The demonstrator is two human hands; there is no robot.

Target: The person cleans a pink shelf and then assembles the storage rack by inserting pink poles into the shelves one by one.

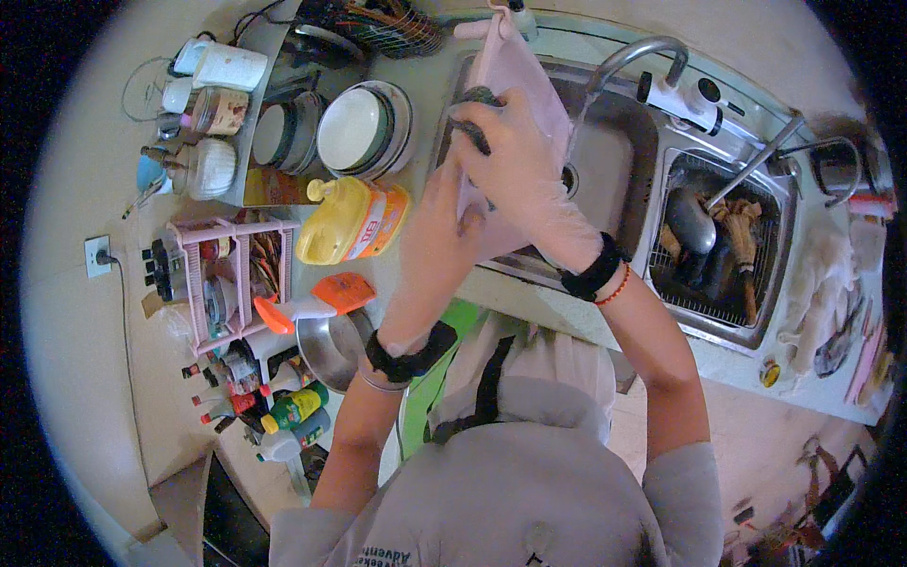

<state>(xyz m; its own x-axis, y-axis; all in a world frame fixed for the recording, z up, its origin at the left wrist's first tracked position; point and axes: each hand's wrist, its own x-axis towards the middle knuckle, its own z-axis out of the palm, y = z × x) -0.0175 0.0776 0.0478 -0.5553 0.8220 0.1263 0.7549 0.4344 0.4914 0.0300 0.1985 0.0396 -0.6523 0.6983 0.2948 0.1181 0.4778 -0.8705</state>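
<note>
A pink flat, board-like piece [529,80] stands tilted over the left sink basin [619,142]. My left hand [439,241], in a thin clear glove, grips its near left side; some fingers are hidden behind the other hand. My right hand [515,165], gloved too, is closed around a dark grey-green scrubbing pad [472,137] against the pink piece. The pad is partly covered by my fingers. Just right of the pink piece, a thin stream of water falls from the curved faucet [647,47].
A yellow jug [345,222], an orange-and-white spray bottle [321,300] and stacked bowls [354,128] stand left of my hands. The right basin [694,283] has a rack, a ladle [692,222] and a brush [742,227]. A pink shelf [194,283] and several bottles [293,406] are further left.
</note>
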